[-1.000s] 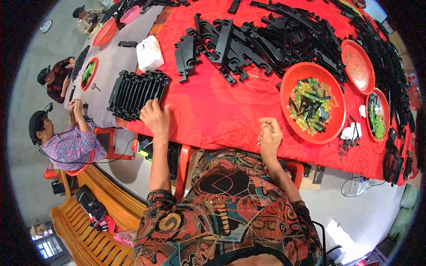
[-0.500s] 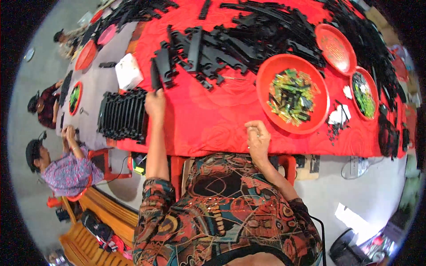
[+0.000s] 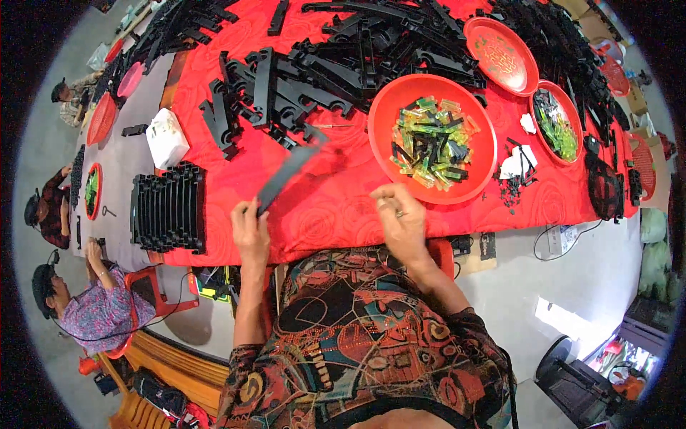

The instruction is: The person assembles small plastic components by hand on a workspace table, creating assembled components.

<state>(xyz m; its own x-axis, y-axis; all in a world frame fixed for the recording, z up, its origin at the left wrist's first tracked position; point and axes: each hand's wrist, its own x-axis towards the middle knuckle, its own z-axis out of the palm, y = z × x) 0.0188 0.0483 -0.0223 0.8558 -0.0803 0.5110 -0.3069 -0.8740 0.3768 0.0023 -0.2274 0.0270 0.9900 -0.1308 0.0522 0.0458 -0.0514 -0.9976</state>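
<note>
My left hand [image 3: 250, 230] grips one end of a long black plastic strip [image 3: 289, 170], which slants up to the right over the red tablecloth [image 3: 325, 214]. Left of it lies a neat stack of black strips [image 3: 168, 207] at the table's near edge. My right hand [image 3: 402, 218] rests on the cloth just below a large red plate [image 3: 386, 107] holding small green and black pieces [image 3: 432, 143]; its fingers are curled and I cannot tell whether they hold something small. A heap of loose black strips [image 3: 321, 68] covers the far side of the table.
Two smaller red plates [image 3: 500, 53] [image 3: 557, 121] sit at the right, with white bits [image 3: 518, 161] beside them. A white box [image 3: 166, 137] stands at the left. Other people [image 3: 93, 307] [image 3: 50, 211] sit along the table's left end. A wooden bench [image 3: 171, 372] is behind me.
My left hand has picked a black strip up from the pile and drawn it back toward me. My right hand stays on the cloth near the big plate.
</note>
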